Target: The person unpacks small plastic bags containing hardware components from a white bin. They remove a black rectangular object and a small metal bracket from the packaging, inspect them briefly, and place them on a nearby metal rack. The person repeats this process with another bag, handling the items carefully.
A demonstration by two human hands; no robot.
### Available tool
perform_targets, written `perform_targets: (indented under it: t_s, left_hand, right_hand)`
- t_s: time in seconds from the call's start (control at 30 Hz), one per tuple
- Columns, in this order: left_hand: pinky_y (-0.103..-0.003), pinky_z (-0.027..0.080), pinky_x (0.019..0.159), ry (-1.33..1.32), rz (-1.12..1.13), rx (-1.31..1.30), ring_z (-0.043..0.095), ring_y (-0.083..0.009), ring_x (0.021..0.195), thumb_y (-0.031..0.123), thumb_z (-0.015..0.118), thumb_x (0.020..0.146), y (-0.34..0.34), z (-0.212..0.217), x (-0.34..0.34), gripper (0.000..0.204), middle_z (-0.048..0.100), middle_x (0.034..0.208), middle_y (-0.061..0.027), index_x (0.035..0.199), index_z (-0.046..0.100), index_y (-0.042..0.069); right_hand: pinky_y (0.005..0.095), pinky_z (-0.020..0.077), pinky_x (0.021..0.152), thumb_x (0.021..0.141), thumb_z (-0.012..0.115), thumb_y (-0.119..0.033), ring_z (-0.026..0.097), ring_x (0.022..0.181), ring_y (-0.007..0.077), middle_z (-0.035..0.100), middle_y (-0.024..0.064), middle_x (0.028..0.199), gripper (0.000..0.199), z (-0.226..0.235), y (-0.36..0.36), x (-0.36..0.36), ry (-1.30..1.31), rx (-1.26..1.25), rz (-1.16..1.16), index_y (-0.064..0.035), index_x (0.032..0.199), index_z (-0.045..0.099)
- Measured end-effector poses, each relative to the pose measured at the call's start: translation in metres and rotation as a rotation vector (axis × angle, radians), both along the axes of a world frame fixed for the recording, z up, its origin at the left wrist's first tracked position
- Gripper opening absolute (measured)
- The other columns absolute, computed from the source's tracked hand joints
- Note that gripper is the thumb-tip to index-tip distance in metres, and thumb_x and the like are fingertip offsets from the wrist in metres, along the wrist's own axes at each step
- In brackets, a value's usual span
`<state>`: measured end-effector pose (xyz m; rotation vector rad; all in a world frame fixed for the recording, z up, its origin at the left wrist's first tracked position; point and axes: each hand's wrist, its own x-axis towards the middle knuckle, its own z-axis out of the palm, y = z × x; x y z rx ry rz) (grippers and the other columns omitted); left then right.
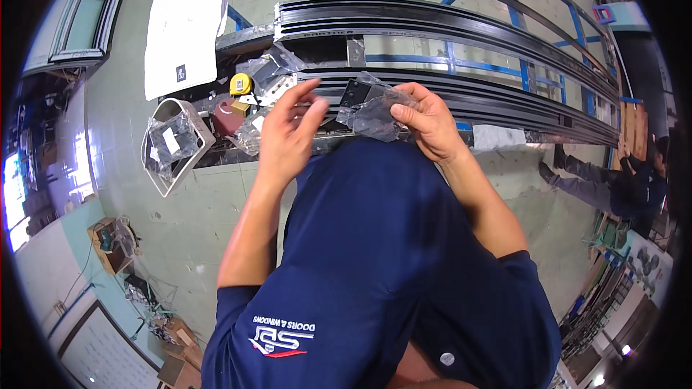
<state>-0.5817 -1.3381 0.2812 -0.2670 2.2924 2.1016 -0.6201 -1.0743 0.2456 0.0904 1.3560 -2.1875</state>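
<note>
While the right hand (425, 119) pinches a clear plastic bag (371, 109) with a dark part inside, just above the long black frame profiles (461, 29), the left hand (288, 133) hovers beside it with fingers spread, holding nothing. A yellow tape measure (241, 83) and a grey tray (173, 145) of bagged parts lie to the left
</note>
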Motion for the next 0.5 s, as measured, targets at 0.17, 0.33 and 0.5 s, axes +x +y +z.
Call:
perform_targets:
  t_s: [0.17, 0.33, 0.5]
  left_hand:
    - [-0.022, 0.050, 0.067, 0.007, -0.066, -0.062, 0.062, -0.0062, 0.073, 0.016, 0.077, 0.097, 0.020, 0.010, -0.025, 0.023, 0.069, 0.083, -0.0002, 0.115, 0.073, 0.001]
    - [-0.022, 0.055, 0.068, -0.043, 0.041, 0.270, 0.064, -0.0051, 0.075, 0.017, 0.070, 0.103, 0.021, 0.018, -0.041, 0.015, 0.071, 0.092, 0.0009, 0.108, 0.071, 0.004]
    - [-0.027, 0.060, 0.072, -0.082, 0.092, 0.615, 0.069, -0.0112, 0.077, 0.024, 0.062, 0.108, 0.011, 0.001, -0.045, 0.020, 0.071, 0.095, -0.0025, 0.115, 0.064, 0.006]
  right_hand:
    - [0.0282, 0.0537, 0.093, 0.096, 0.074, -0.004, 0.067, 0.102, 0.0129, 0.071, 0.0062, 0.113, 0.033, 0.017, -0.004, 0.001, 0.054, 0.040, 0.001, -0.0018, 0.126, 0.061]
    - [0.0341, 0.0577, 0.085, 0.096, 0.073, -0.002, 0.070, 0.098, 0.0180, 0.070, 0.0087, 0.113, 0.033, 0.017, -0.001, 0.006, 0.098, 0.017, -0.047, -0.0007, 0.127, 0.060]
    - [0.0348, 0.0582, 0.083, 0.096, 0.073, 0.000, 0.070, 0.096, 0.0189, 0.069, 0.0113, 0.113, 0.032, 0.016, -0.005, 0.009, 0.092, -0.002, -0.056, 0.0003, 0.125, 0.061]
